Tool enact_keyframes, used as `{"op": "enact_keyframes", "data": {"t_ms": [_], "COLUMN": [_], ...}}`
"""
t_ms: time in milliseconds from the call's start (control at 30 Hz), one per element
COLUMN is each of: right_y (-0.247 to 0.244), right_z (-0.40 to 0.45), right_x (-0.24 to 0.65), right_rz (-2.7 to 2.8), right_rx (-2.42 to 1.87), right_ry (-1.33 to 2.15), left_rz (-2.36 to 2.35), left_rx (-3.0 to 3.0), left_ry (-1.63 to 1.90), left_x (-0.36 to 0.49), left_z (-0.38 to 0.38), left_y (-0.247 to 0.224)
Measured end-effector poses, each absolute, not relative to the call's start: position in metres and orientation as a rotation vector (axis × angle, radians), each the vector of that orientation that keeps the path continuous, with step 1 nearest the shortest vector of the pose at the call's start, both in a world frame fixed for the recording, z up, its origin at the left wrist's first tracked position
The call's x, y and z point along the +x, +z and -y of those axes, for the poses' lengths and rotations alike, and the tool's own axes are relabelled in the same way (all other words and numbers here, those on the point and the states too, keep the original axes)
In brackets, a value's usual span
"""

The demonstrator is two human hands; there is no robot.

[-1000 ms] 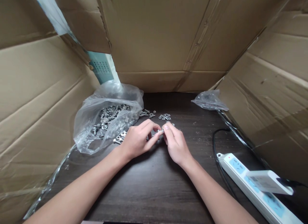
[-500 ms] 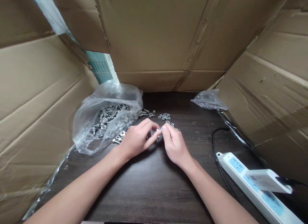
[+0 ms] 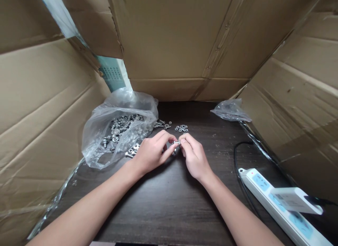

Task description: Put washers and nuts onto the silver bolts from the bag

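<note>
My left hand [image 3: 153,150] pinches a small silver bolt [image 3: 176,142] between thumb and index finger, above the dark table. The bolt lies sideways, its shank pointing right. At its right end, the thumb and fingers of my right hand [image 3: 194,155] are closed around a small metal piece that looks like a nut [image 3: 180,142], mostly hidden by the fingertips. Loose bolts and nuts [image 3: 130,152] lie just left of my left hand. More nuts and washers [image 3: 182,128] are scattered beyond both hands. Some small parts under my fingers are partly covered.
An open clear plastic bag [image 3: 92,133] full of bolts stands at the left. A smaller plastic bag [image 3: 231,111] lies at the back right. A white power strip [image 3: 280,203] with a plugged-in adapter and black cable [image 3: 235,158] is at the right. Cardboard walls [image 3: 179,38] surround the table [image 3: 163,210].
My right hand's fingers have shifted their grip at the bolt's end, with the thumb drawn in. My left hand keeps its pinch. The whole view has shifted slightly.
</note>
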State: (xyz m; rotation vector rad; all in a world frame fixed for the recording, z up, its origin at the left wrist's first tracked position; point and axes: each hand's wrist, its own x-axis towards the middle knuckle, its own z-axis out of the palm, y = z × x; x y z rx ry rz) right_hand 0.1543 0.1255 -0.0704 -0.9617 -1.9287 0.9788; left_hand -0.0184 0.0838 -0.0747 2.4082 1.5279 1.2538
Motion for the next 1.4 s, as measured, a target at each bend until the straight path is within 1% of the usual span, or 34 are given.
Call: {"op": "enact_keyframes", "data": {"t_ms": [133,433,667,900,1267,1400], "right_y": [-0.0696,-0.0711,-0.0713,-0.0703,-0.0676,-0.0684], "right_z": [-0.1261,-0.1262,-0.1245,-0.1242,-0.1234,-0.1234], "right_x": [0.1555,0.1551,0.1553,0.1518,0.1550,0.1564], "right_rz": [1.936,2.031,2.065,2.033,2.027,2.064], "right_rx": [-0.951,-0.920,-0.916,-0.909,-0.916,-0.891], "right_ry": [1.021,0.881,0.870,0.820,0.870,0.819], "left_rz": [-1.523,-1.474,-1.465,-1.502,-1.557,-1.563], "left_rx": [2.368,2.374,2.416,2.460,2.450,2.451], "left_ry": [1.240,1.198,1.223,1.217,1.205,1.206], "left_x": [-0.0192,-0.0192,-0.0190,-0.0198,-0.0166,-0.0167], "left_z": [-0.0847,-0.0843,-0.0831,-0.0832,-0.0820,-0.0821], "left_y": [-0.0741,-0.0732,-0.0714,-0.0705,-0.0714,-0.0715]}}
